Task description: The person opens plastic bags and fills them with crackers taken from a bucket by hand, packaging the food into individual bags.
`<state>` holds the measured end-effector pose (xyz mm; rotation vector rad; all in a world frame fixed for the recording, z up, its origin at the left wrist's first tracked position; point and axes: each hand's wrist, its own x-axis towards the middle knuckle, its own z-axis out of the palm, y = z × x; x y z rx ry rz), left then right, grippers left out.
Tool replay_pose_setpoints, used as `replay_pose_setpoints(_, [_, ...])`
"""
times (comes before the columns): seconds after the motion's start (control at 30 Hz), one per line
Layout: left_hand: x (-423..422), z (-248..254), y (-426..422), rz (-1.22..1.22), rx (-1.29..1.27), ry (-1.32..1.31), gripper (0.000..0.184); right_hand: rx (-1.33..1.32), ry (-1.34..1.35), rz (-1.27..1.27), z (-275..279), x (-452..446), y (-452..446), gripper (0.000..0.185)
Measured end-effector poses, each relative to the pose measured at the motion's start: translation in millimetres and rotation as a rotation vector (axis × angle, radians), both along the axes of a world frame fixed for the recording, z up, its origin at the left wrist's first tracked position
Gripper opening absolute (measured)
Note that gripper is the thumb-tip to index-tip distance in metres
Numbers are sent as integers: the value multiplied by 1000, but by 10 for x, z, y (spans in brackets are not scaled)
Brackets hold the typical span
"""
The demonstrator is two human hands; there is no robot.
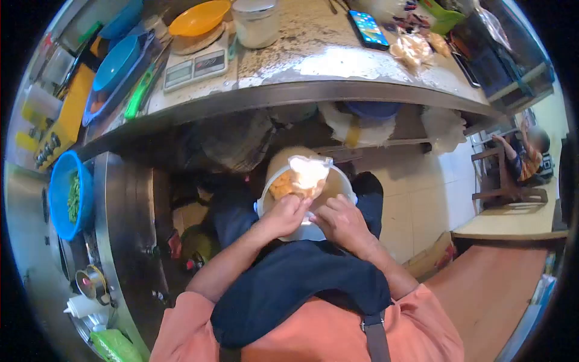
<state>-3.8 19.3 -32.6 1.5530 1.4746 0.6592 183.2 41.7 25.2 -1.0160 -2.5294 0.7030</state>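
Note:
A clear plastic bag [310, 175] with pale orange contents is held above a white bucket [263, 204] between my knees. My left hand [288, 215] is closed on the bag's near end. Close beside it, my right hand [342, 223] is also closed, its fingertips pinching what looks like the gathered end of the same bag. Orange-yellow pieces [281, 184] show at the bucket's left side; glare hides part of the bag.
The worktop [289, 66] ahead carries a kitchen scale [196, 69], an orange bowl [199, 17], a phone [368, 30] and small filled bags [413, 49]. At left is a blue basin [71, 196] of green vegetables. A person [531, 151] sits far right.

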Motion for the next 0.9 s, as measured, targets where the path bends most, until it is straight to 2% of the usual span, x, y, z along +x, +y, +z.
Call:
replay_pose_setpoints(0.03, [-29, 231, 30, -146, -59, 101, 37, 98, 16, 61, 81, 24, 31, 13])
replay_pose_setpoints(0.07, [-33, 440, 46, -232, -180, 48, 34, 197, 29, 123, 137, 45, 51, 12])
replay_pose_setpoints(0.1, [-16, 485, 59, -246, -168, 46, 34, 207, 23, 110, 174, 33, 47, 12])
replay_pose_setpoints(0.17, [12, 527, 28, -556, -164, 441, 30, 379, 165, 175, 227, -52, 32, 14])
replay_pose_setpoints(0.2, [-13, 353, 13, -592, -105, 415, 26, 292, 133, 177, 222, -40, 24, 17])
replay_pose_setpoints(0.23, [-11, 436, 41, -597, -90, 418, 26, 306, 128, 170, 147, -26, 41, 17])
replay_pose_setpoints(0.3, [-15, 596, 59, -458, -96, 481, 23, 176, 192, 143, -20, -13, 106, 23])
replay_pose_setpoints(0.33, [-39, 580, 91, -469, -83, 491, 23, 176, 203, 92, -40, 13, 167, 22])
replay_pose_setpoints(0.4, [-107, 425, 34, -186, -120, 13, 21, 197, 219, 45, -79, 39, 186, 21])
replay_pose_setpoints(0.43, [-111, 354, 19, -188, -119, 18, 21, 219, 230, 9, -81, 36, 203, 20])
replay_pose_setpoints(0.5, [-86, 199, -43, 38, -217, -480, 16, 212, 180, -20, -113, 49, 181, 19])
replay_pose_setpoints(0.57, [-45, -38, -87, 97, -196, -561, 15, 1, 52, -8, -224, 69, 169, 21])
replay_pose_setpoints(0.6, [-28, -69, -121, 158, -176, -642, 16, -4, 50, -7, -225, 54, 139, 21])
replay_pose_setpoints(0.63, [-44, -88, -143, 161, -176, -642, 16, 56, 160, 7, -210, 20, 127, 22])
replay_pose_setpoints(0.67, [-65, -103, -160, 120, -177, -536, 16, 116, 270, 20, -200, -3, 123, 23])
replay_pose_setpoints(0.8, [-79, 287, -157, -32, -216, -249, 17, 169, 286, 116, -234, -13, 90, 24])
replay_pose_setpoints(0.83, [-85, 333, -142, -36, -218, -248, 17, 122, 297, 135, -245, -1, 100, 24])
replay_pose_setpoints(0.9, [-94, 397, -114, -91, -106, -123, 16, 73, 308, 143, -270, 19, 121, 24])
